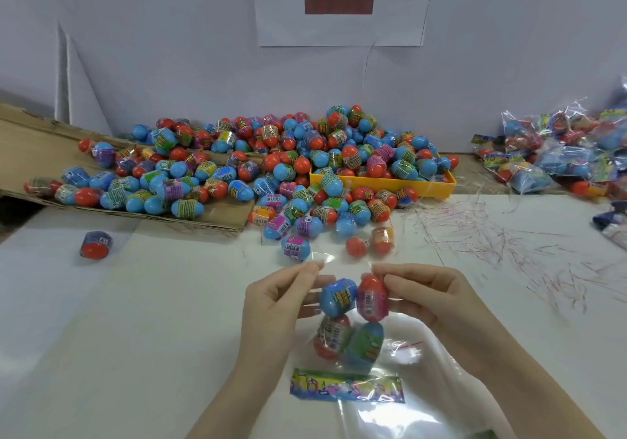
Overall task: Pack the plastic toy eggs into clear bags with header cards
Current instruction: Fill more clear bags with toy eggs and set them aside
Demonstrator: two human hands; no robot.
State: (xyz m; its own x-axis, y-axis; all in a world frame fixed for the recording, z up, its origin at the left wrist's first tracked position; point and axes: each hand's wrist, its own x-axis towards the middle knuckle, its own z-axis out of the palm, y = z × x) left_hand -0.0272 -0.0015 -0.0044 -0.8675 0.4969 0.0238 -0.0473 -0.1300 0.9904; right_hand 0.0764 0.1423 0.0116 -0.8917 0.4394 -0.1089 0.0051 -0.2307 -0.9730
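- Toy eggs [271, 167], far heap: blue and red-orange halves, multicoloured label bands.
- Tray [383, 184], far right of centre: yellow.
- Header card [346, 387], near: green and blue, busy print, too blurred to read.
- Counter [101, 336]: white.
- Cardboard [34, 146], far left: brown.
- Sign [339, 4] on the wall: white, black characters, dark red bar.

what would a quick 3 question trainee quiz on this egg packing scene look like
1. True or false: both hands pinch the bag's top edge.
2. How many eggs are in the held bag? A two, B four, C six.
3. What colour is the tray behind the loose eggs?

Key:
1. True: left hand and right hand pinch the bag.
2. B: four eggs.
3. Yellow tray, behind the loose eggs.
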